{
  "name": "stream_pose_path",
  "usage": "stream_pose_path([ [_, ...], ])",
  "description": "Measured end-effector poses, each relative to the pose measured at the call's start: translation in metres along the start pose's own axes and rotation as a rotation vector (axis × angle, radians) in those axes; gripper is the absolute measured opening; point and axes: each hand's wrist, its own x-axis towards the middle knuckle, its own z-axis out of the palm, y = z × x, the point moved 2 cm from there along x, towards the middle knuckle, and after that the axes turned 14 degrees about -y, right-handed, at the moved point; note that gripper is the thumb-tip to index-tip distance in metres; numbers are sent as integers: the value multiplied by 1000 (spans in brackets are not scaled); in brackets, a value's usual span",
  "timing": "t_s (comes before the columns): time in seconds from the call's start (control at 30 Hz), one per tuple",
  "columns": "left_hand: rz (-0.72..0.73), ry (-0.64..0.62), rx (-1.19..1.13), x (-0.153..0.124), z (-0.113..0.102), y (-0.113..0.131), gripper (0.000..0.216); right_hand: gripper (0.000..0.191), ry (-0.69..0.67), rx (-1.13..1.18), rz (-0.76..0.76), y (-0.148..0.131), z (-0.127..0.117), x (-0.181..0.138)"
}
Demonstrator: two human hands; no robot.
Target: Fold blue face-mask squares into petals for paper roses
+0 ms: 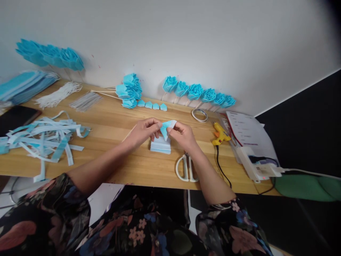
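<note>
Both my hands meet over the middle of the wooden table [114, 121] and pinch a small folded blue-and-white piece [167, 127]. My left hand [145, 130] grips its left edge with closed fingers. My right hand [182, 135] grips its right side, fingers closed. Directly under them lies a small stack of light blue squares [160, 146]. A thin wooden stick [129, 133] lies just beside my left wrist.
White scissors [183, 168] lie near the front edge by my right forearm. A yellow glue gun [220, 134], a tape ring [199, 115], papers [246, 131] and a power strip [257, 167] sit right. Blue paper flowers [197, 91] line the wall; cut strips [45, 137] pile left.
</note>
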Motion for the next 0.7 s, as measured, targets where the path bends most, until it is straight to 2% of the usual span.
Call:
stream_pose_path([
  [0.17, 21, 28, 109, 1, -2, -1, 31, 25, -24, -48, -28, 1, 2, 0],
  [0.43, 60, 68, 66, 1, 0, 0, 31, 26, -44, 96, -50, 4, 1, 1],
  [0.7, 13, 29, 114, 0, 0, -4, 30, 25, -28, 21, -31, 2, 2, 1],
])
